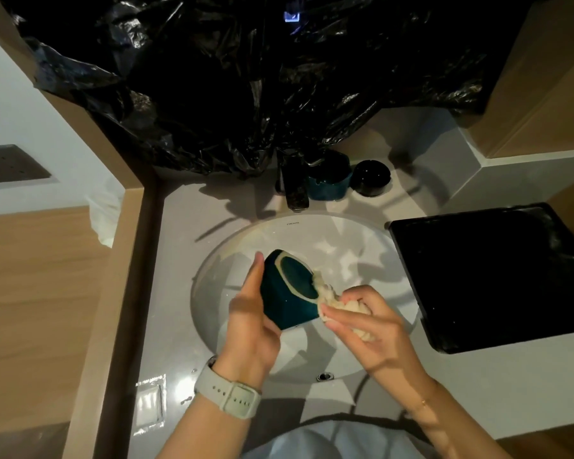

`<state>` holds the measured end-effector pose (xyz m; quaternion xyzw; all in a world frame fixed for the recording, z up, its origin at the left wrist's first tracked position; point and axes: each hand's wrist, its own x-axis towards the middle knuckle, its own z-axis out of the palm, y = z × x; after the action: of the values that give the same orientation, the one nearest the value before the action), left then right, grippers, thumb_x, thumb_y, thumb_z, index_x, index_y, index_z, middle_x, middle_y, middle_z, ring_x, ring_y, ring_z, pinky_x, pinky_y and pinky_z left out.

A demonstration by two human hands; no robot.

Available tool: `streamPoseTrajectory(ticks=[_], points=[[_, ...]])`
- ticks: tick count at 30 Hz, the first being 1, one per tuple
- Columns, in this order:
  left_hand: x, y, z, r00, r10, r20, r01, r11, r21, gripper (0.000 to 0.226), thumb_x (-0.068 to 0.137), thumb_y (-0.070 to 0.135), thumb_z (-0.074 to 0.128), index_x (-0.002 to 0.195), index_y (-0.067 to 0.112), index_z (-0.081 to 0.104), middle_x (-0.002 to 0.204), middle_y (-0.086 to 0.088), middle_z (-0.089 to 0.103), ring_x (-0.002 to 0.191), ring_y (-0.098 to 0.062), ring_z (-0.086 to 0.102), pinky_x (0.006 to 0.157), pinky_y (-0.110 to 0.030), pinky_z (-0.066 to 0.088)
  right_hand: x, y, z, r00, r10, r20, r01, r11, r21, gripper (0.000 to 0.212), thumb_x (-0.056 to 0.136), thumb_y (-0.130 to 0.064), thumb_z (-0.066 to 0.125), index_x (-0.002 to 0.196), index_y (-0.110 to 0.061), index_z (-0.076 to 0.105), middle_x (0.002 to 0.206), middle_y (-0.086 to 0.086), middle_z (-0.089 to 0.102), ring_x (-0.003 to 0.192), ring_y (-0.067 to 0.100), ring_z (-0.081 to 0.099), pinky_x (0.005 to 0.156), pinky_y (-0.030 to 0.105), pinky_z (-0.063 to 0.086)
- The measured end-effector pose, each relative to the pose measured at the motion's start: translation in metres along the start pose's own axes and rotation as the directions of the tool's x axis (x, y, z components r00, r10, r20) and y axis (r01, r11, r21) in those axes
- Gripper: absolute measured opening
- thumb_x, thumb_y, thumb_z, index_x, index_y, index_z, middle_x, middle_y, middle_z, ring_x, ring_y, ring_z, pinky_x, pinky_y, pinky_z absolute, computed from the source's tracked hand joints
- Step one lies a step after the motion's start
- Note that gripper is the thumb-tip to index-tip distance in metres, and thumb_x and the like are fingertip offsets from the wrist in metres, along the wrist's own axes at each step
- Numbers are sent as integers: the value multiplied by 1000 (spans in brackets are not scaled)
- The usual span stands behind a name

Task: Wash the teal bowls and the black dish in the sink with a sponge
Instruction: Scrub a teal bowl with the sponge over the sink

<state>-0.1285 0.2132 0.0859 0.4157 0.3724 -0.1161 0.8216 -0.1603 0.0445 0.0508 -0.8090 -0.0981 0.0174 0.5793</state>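
The left hand [251,313] is gripping a teal bowl [284,289] from its left side, thumb along the outer wall, holding it tilted over the white sink [219,279] with its base turned up and to the right. The right hand [362,323] is pinching a pale, soapy sponge [332,301] between curled fingers and thumb, and the sponge is touching the bowl's near right edge. A pale watch [227,394] is sitting on the left wrist. On the grey worktop [179,326] at the far side of the sink, a dark faucet [294,183] is standing, with a second teal bowl [328,183] just right of it and the black dish [371,177] beside that. A black tray [491,273] is lying on the worktop to the right of the sink. Black plastic sheeting [246,77] is hanging over the far wall.
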Motion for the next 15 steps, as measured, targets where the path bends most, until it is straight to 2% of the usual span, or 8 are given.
streamPoseTrajectory(ticks=[2,5,6,8,10,11,13,15], points=[[3,11,-4,997,-33,76,33,999,-3,27,92,37,64,96,12,73,99,-12,77,101,-35,69,79,-50,59,2,-1,-8,992,86,-96,-79,994,78,23,81,-10,69,104,-11,74,103,0,58,99,4,57,84,6,43],[4,14,-6,987,-72,141,75,997,-19,14,88,23,67,94,12,74,92,-10,78,92,-32,71,60,-43,61,11,-11,-8,973,84,-214,-67,994,84,25,83,0,66,103,-14,72,107,10,54,98,-9,55,83,0,39],[3,12,-6,982,-77,170,80,997,-12,15,85,20,67,96,11,74,93,-11,77,89,-31,72,61,-42,62,14,-14,-8,978,46,-203,-34,997,66,26,84,0,66,106,-14,69,108,9,52,99,-10,54,85,1,39],[2,8,-8,968,-88,234,92,996,-6,29,81,21,65,105,7,72,102,-15,75,87,-31,72,67,-44,62,17,-17,-10,990,-111,-87,103,991,-85,27,90,-11,62,116,-14,65,109,2,46,104,-1,54,89,6,40],[1,6,-12,956,-92,277,92,996,14,40,80,22,64,116,5,68,111,-19,72,94,-33,70,72,-43,61,20,-16,-17,971,-229,72,240,943,-230,31,92,-20,53,121,-16,64,113,-3,43,102,9,53,84,16,45],[0,6,-14,950,-84,301,78,996,29,40,81,21,65,117,4,68,113,-19,71,97,-33,69,73,-42,61,24,-17,-21,965,-233,119,258,925,-280,32,93,-22,51,122,-19,64,114,-5,43,99,11,53,81,20,48],[-1,3,-16,934,-56,354,37,997,63,31,80,18,69,109,6,74,112,-19,72,96,-31,70,75,-38,61,35,-23,-25,959,-254,127,284,872,-399,31,92,-23,51,121,-24,62,114,-8,44,98,13,54,77,26,51],[-4,1,-13,921,-23,389,-6,997,73,25,83,19,66,103,10,78,108,-17,73,93,-27,72,75,-34,61,47,-31,-22,958,-268,105,285,838,-464,31,88,-19,57,118,-27,55,108,-10,46,94,8,51,77,23,48]])
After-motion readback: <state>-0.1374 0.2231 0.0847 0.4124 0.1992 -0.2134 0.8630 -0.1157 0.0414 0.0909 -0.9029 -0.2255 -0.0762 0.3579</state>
